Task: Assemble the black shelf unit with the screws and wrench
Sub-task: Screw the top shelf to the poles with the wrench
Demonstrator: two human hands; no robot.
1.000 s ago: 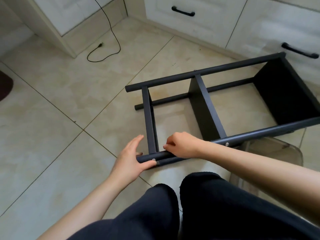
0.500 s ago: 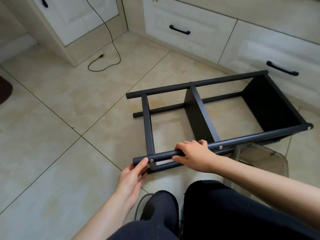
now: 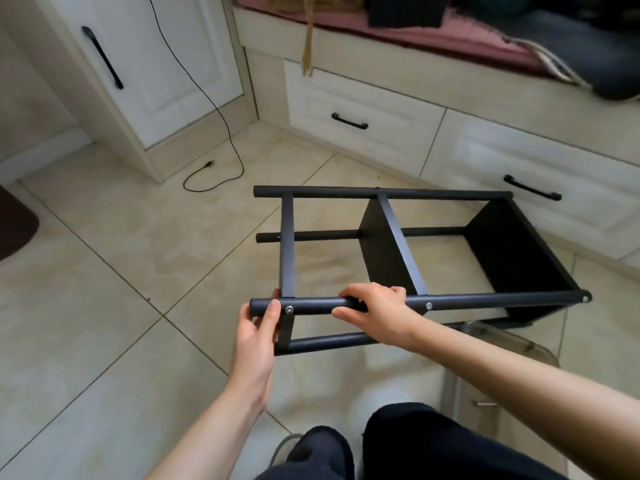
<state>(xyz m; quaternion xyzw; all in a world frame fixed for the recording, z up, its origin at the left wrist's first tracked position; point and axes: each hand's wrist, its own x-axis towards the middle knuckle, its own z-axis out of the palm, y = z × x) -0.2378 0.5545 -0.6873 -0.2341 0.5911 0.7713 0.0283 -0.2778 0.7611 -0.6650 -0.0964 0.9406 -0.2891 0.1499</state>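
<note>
Shelf unit [image 3: 391,237]: tubes and panels in matt black, smooth, faint sheen along the near tube; material looks like painted metal, not certain. Screws [image 3: 288,309] on the near tube: bright bare metal, shiny heads. Floor [image 3: 114,271]: beige stone-look tiles, glossy, with darker grout lines. Cabinet drawers [image 3: 363,109]: cream painted fronts, satin, with smooth black handles [image 3: 349,121]. Cable [image 3: 221,112]: thin black, matt. Stool [image 3: 498,348] beside the knees: clear glossy plastic. Cushion [image 3: 433,32] on the bench: pink cloth, soft weave.
</note>
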